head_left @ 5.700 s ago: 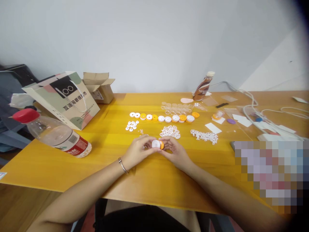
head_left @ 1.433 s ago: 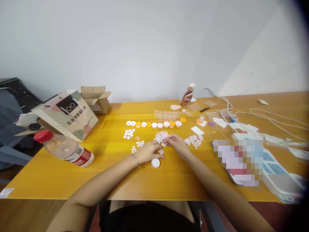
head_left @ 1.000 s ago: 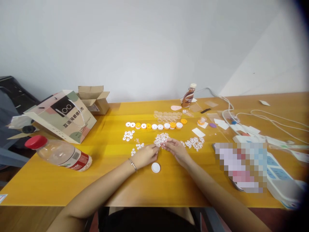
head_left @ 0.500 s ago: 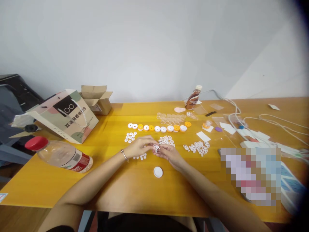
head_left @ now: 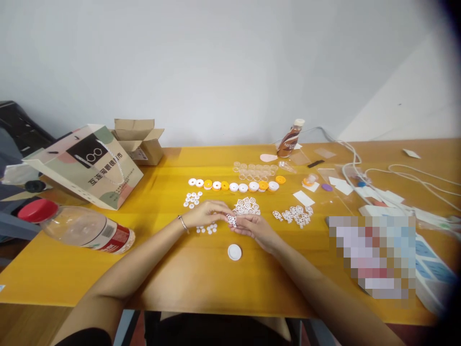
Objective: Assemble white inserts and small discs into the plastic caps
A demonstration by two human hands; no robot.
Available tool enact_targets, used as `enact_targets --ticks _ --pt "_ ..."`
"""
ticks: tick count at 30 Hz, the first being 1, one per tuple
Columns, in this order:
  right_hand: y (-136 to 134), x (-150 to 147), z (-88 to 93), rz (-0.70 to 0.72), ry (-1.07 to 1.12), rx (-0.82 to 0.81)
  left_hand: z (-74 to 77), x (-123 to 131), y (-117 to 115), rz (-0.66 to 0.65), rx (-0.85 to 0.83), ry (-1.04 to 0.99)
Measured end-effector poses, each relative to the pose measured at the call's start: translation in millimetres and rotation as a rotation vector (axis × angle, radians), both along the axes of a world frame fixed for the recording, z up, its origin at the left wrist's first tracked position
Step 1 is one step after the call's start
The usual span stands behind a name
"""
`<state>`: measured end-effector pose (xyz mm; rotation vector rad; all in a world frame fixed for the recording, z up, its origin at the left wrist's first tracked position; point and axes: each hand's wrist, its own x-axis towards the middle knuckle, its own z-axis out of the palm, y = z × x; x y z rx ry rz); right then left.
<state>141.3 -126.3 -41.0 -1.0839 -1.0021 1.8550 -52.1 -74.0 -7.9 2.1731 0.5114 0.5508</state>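
My left hand (head_left: 209, 212) and my right hand (head_left: 253, 228) meet over the yellow table (head_left: 180, 269), fingertips pinched together on a small white lattice piece (head_left: 232, 220). A white round cap (head_left: 234, 252) lies on the table just in front of my hands. Behind them sits a pile of white lattice pieces (head_left: 247, 206), with another pile (head_left: 295, 215) to the right. Small white discs (head_left: 207, 229) lie under my left hand, and more discs (head_left: 192, 198) lie farther back. A row of white and orange caps (head_left: 237, 185) runs across the middle.
A plastic bottle with a red cap (head_left: 77, 228) lies at the left. A paper bag (head_left: 86, 166) and a cardboard box (head_left: 139, 139) stand behind it. A brown drink bottle (head_left: 291, 138), clear cups (head_left: 255, 168) and white cables (head_left: 378, 178) are at the back and right.
The white and orange cap I held earlier is gone from my hands; a white cap now lies on the table. My hands reached to the lattice pile and drew back pinching one piece.
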Motion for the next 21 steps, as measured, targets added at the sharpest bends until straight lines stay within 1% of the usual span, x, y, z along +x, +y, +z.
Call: enact_targets --ticks 10,17,21 --pt "-2.5 0.1 5.5 0.046 -0.001 0.009 -0.6 3.3 -0.9 -0.035 0.004 0.050" --pt "-2.7 0.7 4.4 0.026 0.003 0.019 1.4 3.8 -0.5 -0.028 0.017 0.066" --pt "-3.1 -0.5 3.1 -0.008 -0.016 0.036 0.7 3.6 -0.5 -0.015 0.011 0.083"
